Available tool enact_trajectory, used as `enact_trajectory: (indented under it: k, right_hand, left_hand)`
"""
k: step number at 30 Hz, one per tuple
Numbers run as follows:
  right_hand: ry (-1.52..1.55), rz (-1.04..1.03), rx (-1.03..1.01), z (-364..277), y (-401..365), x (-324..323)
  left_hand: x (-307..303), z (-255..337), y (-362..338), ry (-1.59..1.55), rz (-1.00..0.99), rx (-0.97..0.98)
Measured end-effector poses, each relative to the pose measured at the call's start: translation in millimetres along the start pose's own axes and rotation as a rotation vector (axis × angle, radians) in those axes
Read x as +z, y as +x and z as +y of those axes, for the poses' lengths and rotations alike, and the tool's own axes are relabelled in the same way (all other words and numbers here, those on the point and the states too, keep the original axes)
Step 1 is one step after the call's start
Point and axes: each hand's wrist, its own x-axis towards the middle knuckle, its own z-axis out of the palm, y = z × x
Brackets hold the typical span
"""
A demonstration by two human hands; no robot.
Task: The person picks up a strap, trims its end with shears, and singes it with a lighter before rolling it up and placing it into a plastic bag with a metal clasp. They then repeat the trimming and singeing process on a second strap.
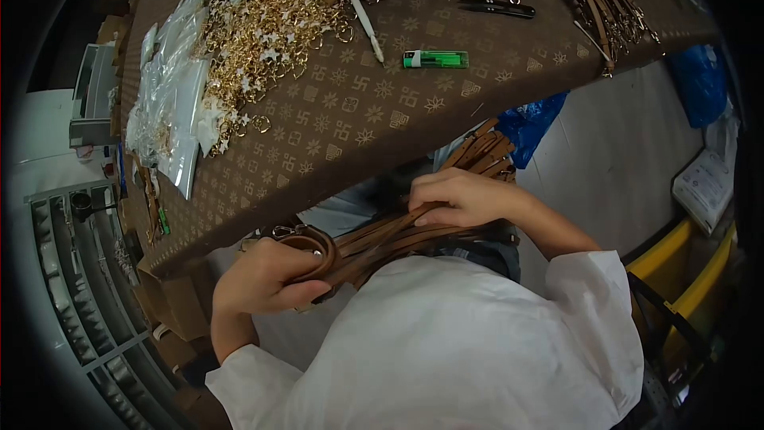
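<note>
Brown leather straps (374,240) lie in a long bundle across my lap, below the table's edge. My left hand (267,275) is closed around a looped brown strap (326,245), and a silver clasp shows beside its fingers. Farther right, my right hand (465,197) pinches a strap of the bundle between thumb and fingers. More strap ends (487,151) fan out beyond that hand, toward the floor. Where each held strap begins and ends cannot be made out.
On the patterned brown tablecloth (318,139) lie a heap of gold rings and star charms (259,40), plastic bags (171,84), a white pen-like tool (368,29), a green lighter (436,59), black thread snips (497,8) and more straps with clasps (589,0). Yellow bars (676,271) stand at right.
</note>
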Motion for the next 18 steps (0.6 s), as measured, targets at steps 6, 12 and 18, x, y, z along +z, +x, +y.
enact_trajectory:
  k: [6,12,18]
  right_hand:
    - [0.089,0.082,-0.035,-47.0,9.8,-33.1]
    - [-0.242,0.344,0.074,-44.5,16.0,-28.8]
    - [-0.586,0.297,0.077,-14.6,17.7,18.7]
  left_hand:
    - [45.0,-25.7,5.3,-0.941,0.788,0.216]
    - [27.5,-45.7,19.0,-1.846,0.531,0.83]
    - [30.3,-33.0,41.4,-1.701,1.265,0.87]
